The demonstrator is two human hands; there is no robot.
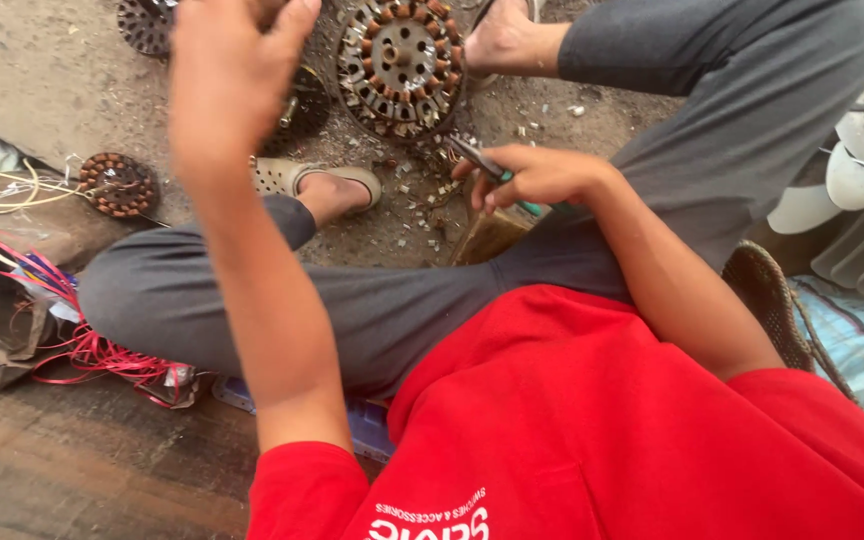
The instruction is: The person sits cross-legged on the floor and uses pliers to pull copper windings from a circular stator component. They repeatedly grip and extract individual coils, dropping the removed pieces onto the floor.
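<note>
My right hand (542, 177) grips a pair of pliers (480, 160) with green handles, its jaws pointing toward a round fan-motor stator (399, 62) with copper windings that lies on the ground between my feet. My left hand (234, 70) is raised high in front of the camera, above my left knee. Its fingertips run off the top edge, so whether it holds anything is hidden. I sit in a red shirt and grey trousers (382, 310).
Smaller wound stators lie at the left (118, 185) and top left (144, 25). A tangle of red wires (92, 355) sits by my left knee, and white fan blades (857, 180) stand at the right. Wire scraps litter the ground near a wooden block (487, 238).
</note>
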